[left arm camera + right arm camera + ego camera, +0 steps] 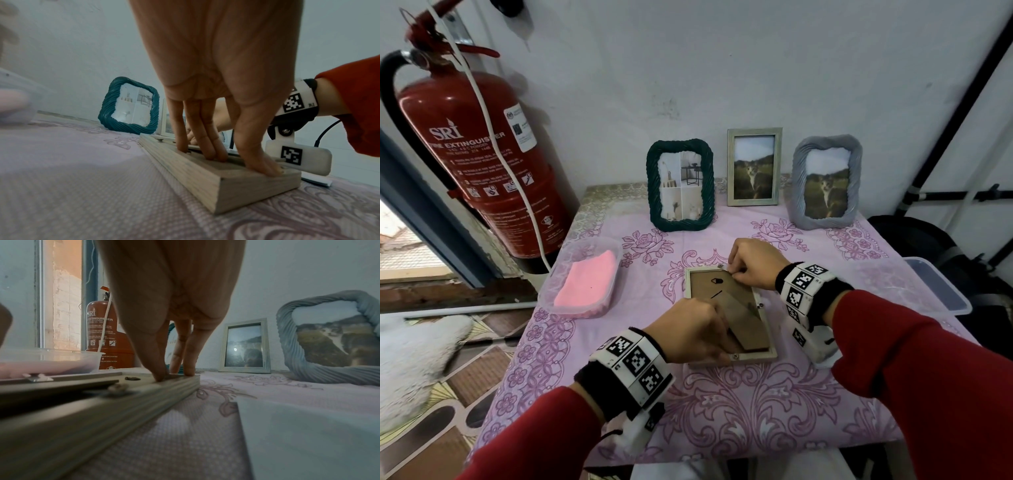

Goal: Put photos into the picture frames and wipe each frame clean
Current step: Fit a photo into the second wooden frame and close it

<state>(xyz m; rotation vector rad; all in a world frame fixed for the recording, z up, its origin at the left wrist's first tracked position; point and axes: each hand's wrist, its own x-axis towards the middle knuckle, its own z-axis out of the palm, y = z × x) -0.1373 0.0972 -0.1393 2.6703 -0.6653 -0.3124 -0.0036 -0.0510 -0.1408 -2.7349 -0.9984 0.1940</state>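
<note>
- A red fire extinguisher (pixel 479 164) is hanging at the far left, beside the table covered by a pink flowered cloth (pixel 722 404).
- A clear plastic tub (pixel 580 275) holding a folded pink cloth (pixel 587 277) is sitting at the table's left edge.
- The left hand (pixel 688 330) is pressing down on the near end of a pale wooden picture frame (pixel 753 357), which is lying face down in the table's middle; the left wrist view shows straight fingers (pixel 207 146) on its brown backing, hidden in the head view.
- The right hand (pixel 755 262) is working at the frame's far corner; the right wrist view shows thumb and fingertips (pixel 160 373) touching the rim, with nothing grasped.
- Only this view shows a white sheet (pixel 308 434) beside the frame.
- Three frames are standing behind: dark green rope-like (pixel 679 185), plain silver-grey (pixel 754 167), and grey ribbed (pixel 825 183).
</note>
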